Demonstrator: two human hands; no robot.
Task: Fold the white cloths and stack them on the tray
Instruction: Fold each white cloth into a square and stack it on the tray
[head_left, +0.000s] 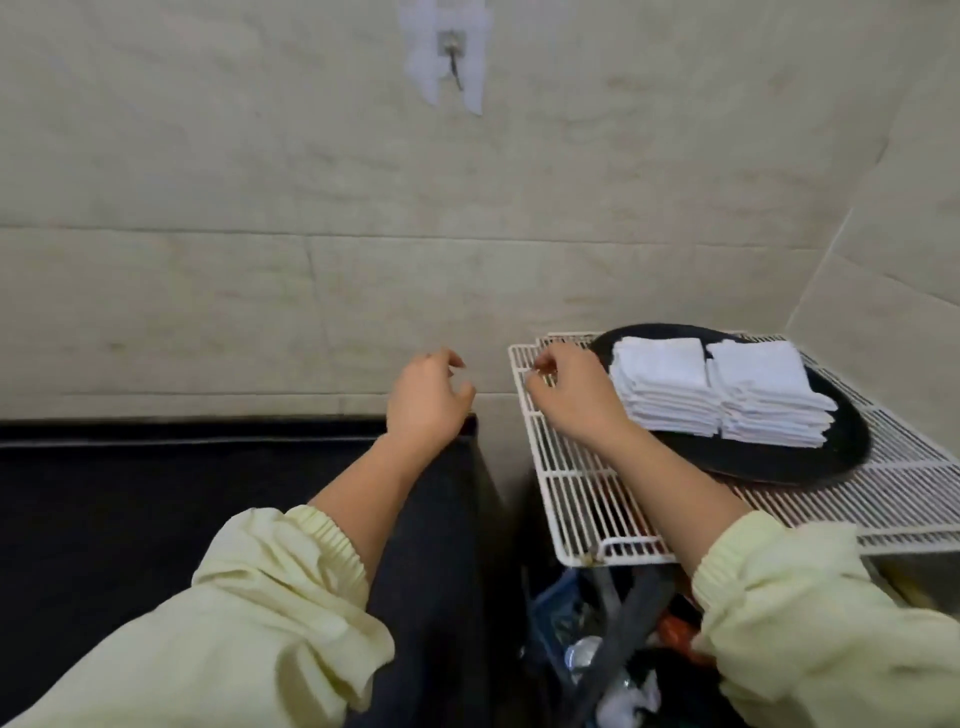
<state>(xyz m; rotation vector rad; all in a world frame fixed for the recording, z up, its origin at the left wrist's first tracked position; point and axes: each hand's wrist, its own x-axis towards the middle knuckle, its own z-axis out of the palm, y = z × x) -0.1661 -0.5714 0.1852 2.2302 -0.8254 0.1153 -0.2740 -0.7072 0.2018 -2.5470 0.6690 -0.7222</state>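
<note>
The wire rack (587, 493) holds the black tray (779, 457). On the tray lie two piles of white cloths (670, 384). Left of the tray, the right hand (571, 400) curls, maybe pinching, I cannot tell. Further left, the left hand (426, 405) hangs loose, empty. A bumping arm could topple the piles.

Probably a utility corner: tiled wall (260, 208), wire rack (571, 493), wall hook (453, 57).

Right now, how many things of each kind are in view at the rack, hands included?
Stacks of folded white cloths: 2
Black tray: 1
White wire rack: 1
Hands: 2
Total: 6
</note>
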